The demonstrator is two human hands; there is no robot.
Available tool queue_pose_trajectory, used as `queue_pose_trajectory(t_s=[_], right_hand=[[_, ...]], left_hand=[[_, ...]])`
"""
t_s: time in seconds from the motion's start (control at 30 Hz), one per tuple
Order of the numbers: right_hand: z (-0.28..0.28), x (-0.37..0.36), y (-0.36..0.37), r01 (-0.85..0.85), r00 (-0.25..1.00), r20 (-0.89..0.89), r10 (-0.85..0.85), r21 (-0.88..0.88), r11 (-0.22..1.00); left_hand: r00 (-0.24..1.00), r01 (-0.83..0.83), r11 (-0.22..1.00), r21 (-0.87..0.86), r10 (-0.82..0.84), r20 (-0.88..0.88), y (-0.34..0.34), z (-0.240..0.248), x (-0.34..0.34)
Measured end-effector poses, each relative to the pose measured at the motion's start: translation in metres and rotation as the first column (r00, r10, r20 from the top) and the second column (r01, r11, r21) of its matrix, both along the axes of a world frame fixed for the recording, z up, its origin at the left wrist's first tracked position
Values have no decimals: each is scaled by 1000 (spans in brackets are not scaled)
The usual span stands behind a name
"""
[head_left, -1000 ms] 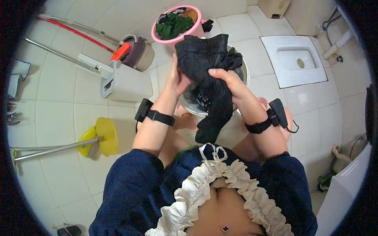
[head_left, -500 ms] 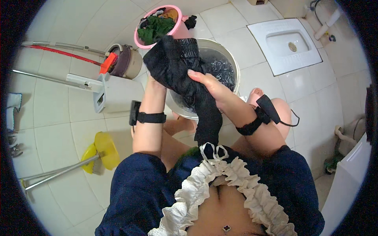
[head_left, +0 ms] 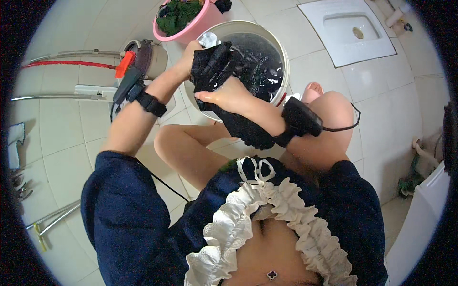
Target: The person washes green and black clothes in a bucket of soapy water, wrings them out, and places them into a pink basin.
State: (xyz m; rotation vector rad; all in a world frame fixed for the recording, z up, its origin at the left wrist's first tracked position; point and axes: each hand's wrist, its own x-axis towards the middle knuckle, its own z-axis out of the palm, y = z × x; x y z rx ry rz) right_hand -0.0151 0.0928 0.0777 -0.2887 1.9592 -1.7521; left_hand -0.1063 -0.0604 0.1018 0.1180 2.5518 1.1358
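A black, wet-looking garment (head_left: 245,128) is bunched between my hands over the near side of a white bucket (head_left: 286,71), its kind not clear. My left hand (head_left: 191,53) grips its far left end, fingers mostly hidden by the cloth. Closer to me, my right hand (head_left: 229,97) is wrapped on the folds, thumb pointing left. The loose part hangs below my right wrist toward my lap. Dark water with black cloth (head_left: 257,62) fills the bucket. A small whitish shape (head_left: 208,40) shows beside my left hand.
Beyond the bucket stands a pink basin (head_left: 195,26) of clothes. A squat toilet (head_left: 341,47) is set in the tiled floor at the far right. To the left are a mop bucket (head_left: 155,59) and a red-handled brush (head_left: 125,64). Black straps and boxes sit on both my wrists.
The raised garment has come down and is now gathered tighter. My left hand swung up and left, its elbow outward; my right hand shifted left. The view tilted slightly downward.
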Motion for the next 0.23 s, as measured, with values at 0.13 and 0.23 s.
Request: queue_pose_trajectory(t_s=[0.13, 0.23], right_hand=[[-15, 5, -2, 107, 993, 35, -110, 75, 991], [-14, 2, -1, 11, 993, 119, -27, 136, 991]], left_hand=[[991, 80, 949, -306, -109, -79, 28, 9, 3], [988, 115, 877, -467, -152, -41, 15, -15, -9]])
